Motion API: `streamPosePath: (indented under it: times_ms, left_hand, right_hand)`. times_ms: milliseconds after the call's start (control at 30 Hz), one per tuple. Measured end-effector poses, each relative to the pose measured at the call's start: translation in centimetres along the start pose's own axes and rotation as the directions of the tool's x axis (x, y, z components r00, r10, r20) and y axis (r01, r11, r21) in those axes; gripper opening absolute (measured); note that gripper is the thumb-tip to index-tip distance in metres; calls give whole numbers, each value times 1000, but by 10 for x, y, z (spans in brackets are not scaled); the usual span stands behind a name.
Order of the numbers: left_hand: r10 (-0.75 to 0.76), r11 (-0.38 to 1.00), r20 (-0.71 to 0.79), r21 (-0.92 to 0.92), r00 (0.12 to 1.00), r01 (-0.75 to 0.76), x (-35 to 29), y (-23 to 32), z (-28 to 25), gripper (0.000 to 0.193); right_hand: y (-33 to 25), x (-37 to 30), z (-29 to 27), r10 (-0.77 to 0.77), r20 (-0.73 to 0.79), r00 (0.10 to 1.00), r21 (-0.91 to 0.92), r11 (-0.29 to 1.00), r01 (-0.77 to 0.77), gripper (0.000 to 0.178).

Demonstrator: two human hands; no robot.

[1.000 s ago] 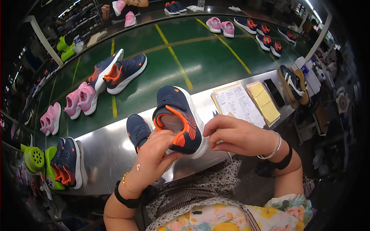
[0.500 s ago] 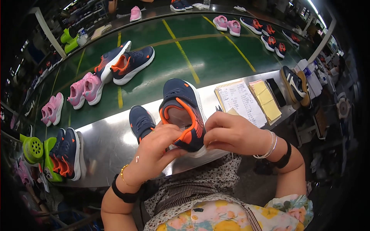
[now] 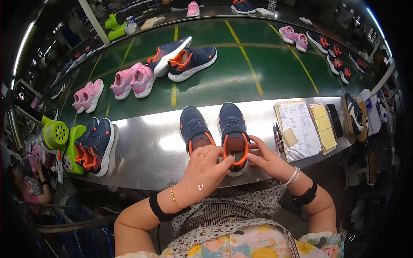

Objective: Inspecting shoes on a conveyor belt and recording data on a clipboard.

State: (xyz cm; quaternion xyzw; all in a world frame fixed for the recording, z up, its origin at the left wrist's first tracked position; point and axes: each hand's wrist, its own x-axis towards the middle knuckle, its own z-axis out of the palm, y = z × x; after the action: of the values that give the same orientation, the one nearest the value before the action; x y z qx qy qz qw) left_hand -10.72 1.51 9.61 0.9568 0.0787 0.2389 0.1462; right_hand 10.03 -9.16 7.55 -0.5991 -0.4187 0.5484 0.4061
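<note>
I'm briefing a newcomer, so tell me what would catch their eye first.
Probably the navy shoe just right of centre at the metal bench, its orange collar between left grip and right grip. Next, perhaps the pink shoes, bright against the green surface beyond, towards the left. Then the lime-green device at the bench's left end.

A shoe factory is indicated by the wide green belt, where paired sneakers are spaced beside a metal surface.
</note>
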Motion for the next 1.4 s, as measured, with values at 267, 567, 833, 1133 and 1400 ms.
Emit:
streamPosePath:
  times_ms: [267, 567, 833, 1133, 1400]
  left_hand:
    - [-507, 852, 183, 253, 842, 458, -30, -10, -9, 55]
    - [-340, 828, -137, 425, 930, 365, -70, -26, -83, 42]
    - [147, -363, -734, 583, 663, 727, -192, 48, -319, 48]
    - [691, -579, -675, -302, 260, 757, -441, 201, -324, 61]
    - [405, -639, -791, -604, -459, 476, -546, 166, -227, 58]
  right_hand:
    - [13, 16, 46, -32, 8, 999, 220, 975, 30, 64]
    - [55, 13, 24, -381, -162, 910, -569, 789, 230, 45]
    - [83, 27, 19, -571, -10, 821, -760, 538, 365, 51]
    - [85, 34, 24, -582, 14, 813, -759, 523, 387, 46]
    - [79, 29, 27, -585, -19, 811, -782, 514, 353, 44]
